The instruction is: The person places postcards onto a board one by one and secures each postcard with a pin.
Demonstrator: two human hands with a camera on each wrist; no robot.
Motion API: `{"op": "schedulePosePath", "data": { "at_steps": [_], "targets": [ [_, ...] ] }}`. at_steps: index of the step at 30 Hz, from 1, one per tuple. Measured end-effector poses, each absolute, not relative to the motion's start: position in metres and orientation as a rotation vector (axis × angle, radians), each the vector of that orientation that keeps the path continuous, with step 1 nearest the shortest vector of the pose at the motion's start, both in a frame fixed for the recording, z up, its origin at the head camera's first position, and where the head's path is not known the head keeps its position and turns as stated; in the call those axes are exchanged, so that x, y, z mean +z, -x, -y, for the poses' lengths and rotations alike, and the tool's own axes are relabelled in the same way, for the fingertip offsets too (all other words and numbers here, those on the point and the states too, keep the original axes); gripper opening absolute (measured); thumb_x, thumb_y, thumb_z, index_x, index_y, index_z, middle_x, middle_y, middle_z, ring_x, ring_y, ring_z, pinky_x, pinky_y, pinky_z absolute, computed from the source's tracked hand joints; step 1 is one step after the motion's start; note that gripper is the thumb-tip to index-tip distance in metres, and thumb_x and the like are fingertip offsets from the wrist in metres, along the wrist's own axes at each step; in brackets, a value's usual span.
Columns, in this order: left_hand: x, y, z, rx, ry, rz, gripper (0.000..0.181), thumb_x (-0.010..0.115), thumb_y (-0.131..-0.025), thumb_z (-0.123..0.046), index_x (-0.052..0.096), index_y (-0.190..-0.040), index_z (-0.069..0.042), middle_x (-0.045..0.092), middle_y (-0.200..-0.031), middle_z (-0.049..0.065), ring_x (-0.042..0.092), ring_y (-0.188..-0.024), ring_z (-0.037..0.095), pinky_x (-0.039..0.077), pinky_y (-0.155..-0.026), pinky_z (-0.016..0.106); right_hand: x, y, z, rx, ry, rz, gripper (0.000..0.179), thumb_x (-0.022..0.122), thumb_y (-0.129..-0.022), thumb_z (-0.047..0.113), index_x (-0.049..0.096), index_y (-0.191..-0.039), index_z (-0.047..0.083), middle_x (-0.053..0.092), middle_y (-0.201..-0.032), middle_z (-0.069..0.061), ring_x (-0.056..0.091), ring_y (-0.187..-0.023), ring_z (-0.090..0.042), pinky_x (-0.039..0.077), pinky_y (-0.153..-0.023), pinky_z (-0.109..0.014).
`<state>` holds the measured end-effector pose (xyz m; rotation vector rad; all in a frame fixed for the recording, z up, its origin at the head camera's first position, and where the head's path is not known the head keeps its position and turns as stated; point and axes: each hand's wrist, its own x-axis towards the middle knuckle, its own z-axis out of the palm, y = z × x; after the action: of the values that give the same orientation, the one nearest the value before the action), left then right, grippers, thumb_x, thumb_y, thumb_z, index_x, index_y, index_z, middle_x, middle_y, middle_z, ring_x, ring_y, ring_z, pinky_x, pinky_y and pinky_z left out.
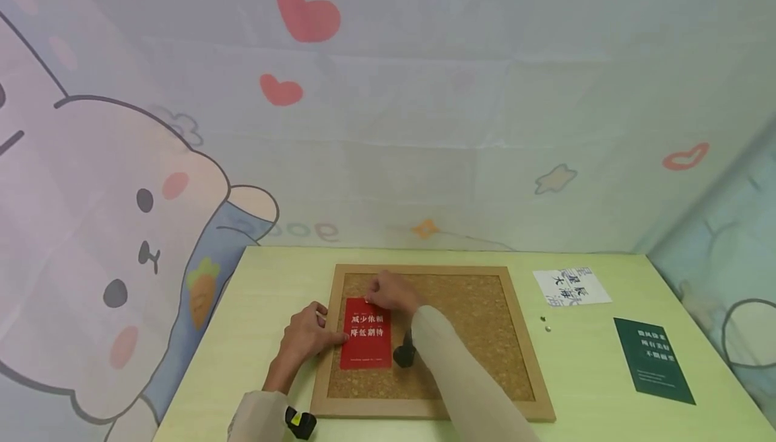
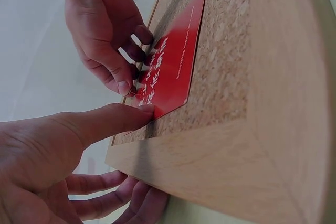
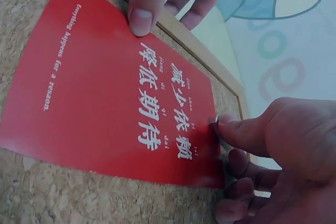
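A red card [image 1: 366, 354] with white characters lies on the cork of a wood-framed cork board [image 1: 448, 361]. My right hand [image 1: 394, 292] is at the card's top edge. Between its thumb and fingers it pinches a small shiny thumbtack [image 3: 214, 121], partly hidden by the thumb tip. From the left side, my left hand [image 1: 309, 334] grips the board's frame, its fingers along the outer edge. Its thumb [image 2: 118, 118] reaches over the frame and presses on the card's left edge. The card's surface bows slightly upward in the right wrist view.
On the table right of the board are two small thumbtacks [image 1: 545, 324], a white card [image 1: 572, 287] with black characters, and a dark green card [image 1: 655, 361] near the right edge. A printed cloth [image 1: 424, 112] hangs behind the table.
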<state>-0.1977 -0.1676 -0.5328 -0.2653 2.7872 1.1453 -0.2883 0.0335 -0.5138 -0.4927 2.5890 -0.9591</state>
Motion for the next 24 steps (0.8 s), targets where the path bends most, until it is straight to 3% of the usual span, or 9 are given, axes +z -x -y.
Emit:
{"op": "schedulePosePath", "data": {
  "at_steps": [6, 24],
  "targets": [
    [-0.532, 0.196, 0.168, 1.154, 0.239, -2.794, 0.063, 0.094, -0.073, -0.028, 0.058, -0.117, -0.001, 0.062, -0.098, 0.01, 0.06, -0.078, 0.024, 0.051, -0.063, 0.036, -0.511, 0.289, -0.028, -0.902, 0.428, -2.596, 0.042, 0.067, -0.101, 0.013, 0.051, -0.061, 0.015, 0.046, -0.058, 0.004, 0.043, -0.056, -0.012, 0.035, -0.053, -0.027],
    [-0.534, 0.197, 0.168, 1.156, 0.256, -2.798, 0.061, 0.094, -0.072, -0.029, 0.059, -0.116, -0.003, 0.062, -0.097, 0.009, 0.06, -0.077, 0.024, 0.05, -0.062, 0.035, -0.505, 0.294, -0.023, -0.879, 0.367, -2.584, 0.047, 0.068, -0.098, 0.009, 0.046, -0.057, 0.015, 0.042, -0.056, 0.004, 0.039, -0.054, -0.012, 0.033, -0.051, -0.026]
  ]
}}
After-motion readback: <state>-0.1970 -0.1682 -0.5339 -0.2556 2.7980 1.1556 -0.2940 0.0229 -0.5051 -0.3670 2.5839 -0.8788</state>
